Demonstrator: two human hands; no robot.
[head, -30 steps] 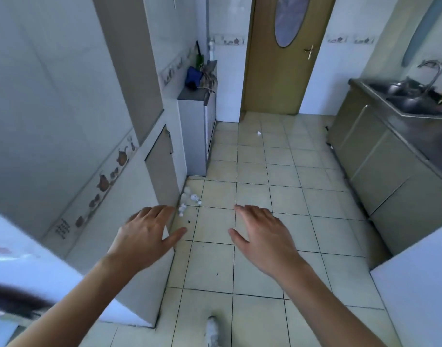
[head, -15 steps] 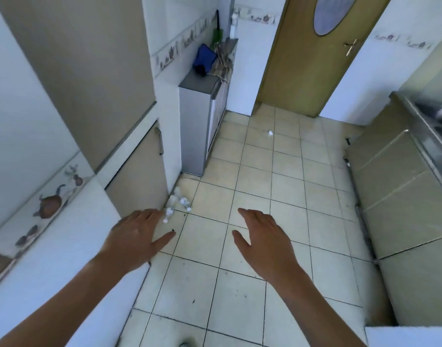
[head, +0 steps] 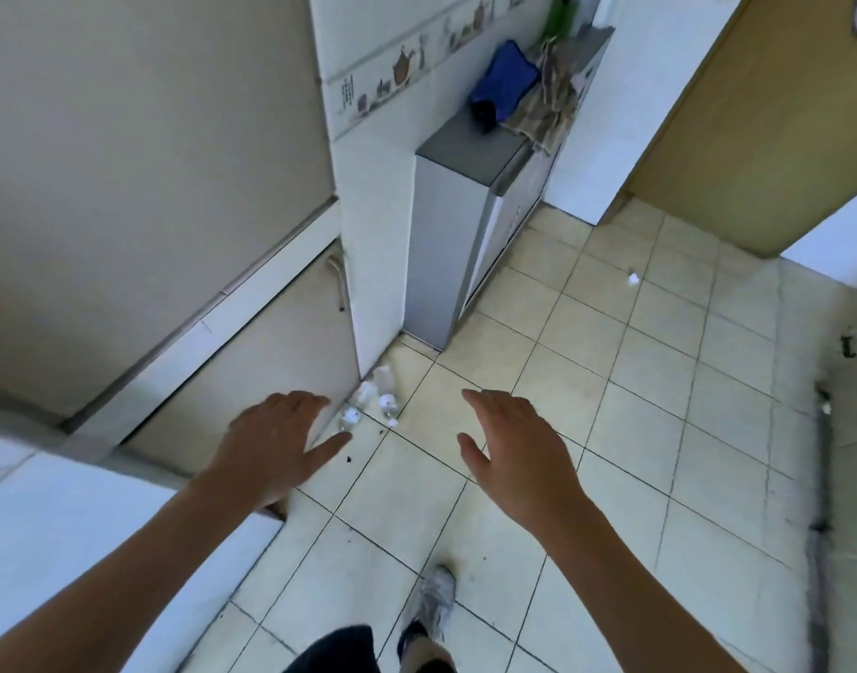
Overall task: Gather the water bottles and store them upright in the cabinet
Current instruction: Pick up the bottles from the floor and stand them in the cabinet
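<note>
On floor by cabinet (head: 251,361): bottles (head: 368,400) lying | hands (head: 275,442) (head: 514,446) spread, empty

Left hand: the left hand (head: 275,442) is held out palm down, fingers spread, holding nothing.
Right hand: the right hand (head: 516,446) is held out the same way, empty, well apart from the left.
Bottles: clear water bottles (head: 368,403) lie on the tiled floor (head: 635,405) at the wall corner, just beyond the left fingertips.
Cabinet: a beige cabinet door (head: 251,376) with a metal handle (head: 338,284) stands shut beside the bottles.
Grey unit: a grey cabinet (head: 460,225) carries a blue cloth (head: 504,85).
Foot: a grey shoe (head: 436,599) stands on the tiles.
</note>
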